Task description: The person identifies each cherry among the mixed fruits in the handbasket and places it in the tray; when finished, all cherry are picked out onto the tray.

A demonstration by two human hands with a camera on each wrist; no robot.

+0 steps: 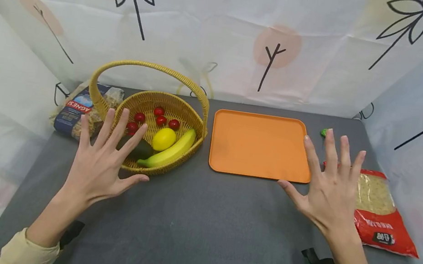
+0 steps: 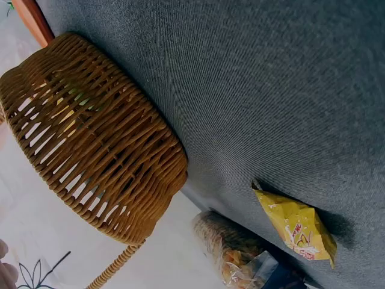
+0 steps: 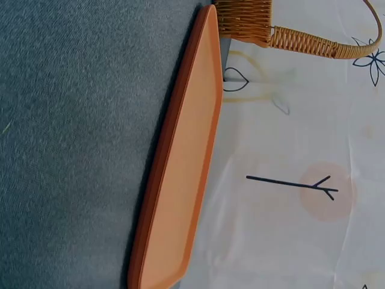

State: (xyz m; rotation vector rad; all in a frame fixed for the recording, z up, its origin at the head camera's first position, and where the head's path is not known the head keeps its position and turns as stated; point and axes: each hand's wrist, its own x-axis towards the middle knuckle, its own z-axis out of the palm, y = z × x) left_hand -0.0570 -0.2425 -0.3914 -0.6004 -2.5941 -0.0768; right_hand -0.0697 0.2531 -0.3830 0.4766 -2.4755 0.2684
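Note:
Both hands are raised over the table with spread, straight fingers, holding nothing. My left hand (image 1: 99, 167) is in front of the wicker basket (image 1: 143, 102), covering part of its left side in the head view. Inside the basket are a banana (image 1: 173, 150), a yellow lemon (image 1: 163, 139), several small red round fruits (image 1: 161, 121) and a dark green item (image 1: 142, 150), partly hidden by the fingers. My right hand (image 1: 330, 192) hovers near the right end of the orange tray (image 1: 255, 146); nothing lies on the tray. In the left wrist view, the basket (image 2: 102, 138) appears from its side.
A pasta bag (image 1: 77, 113) leans at the back left. The left wrist view also shows a small yellow packet (image 2: 298, 232). To the right lies a red and clear bag (image 1: 383, 226); a small green object (image 1: 323, 132) sits behind my right hand. Patterned cloth (image 1: 224, 51) encloses the table.

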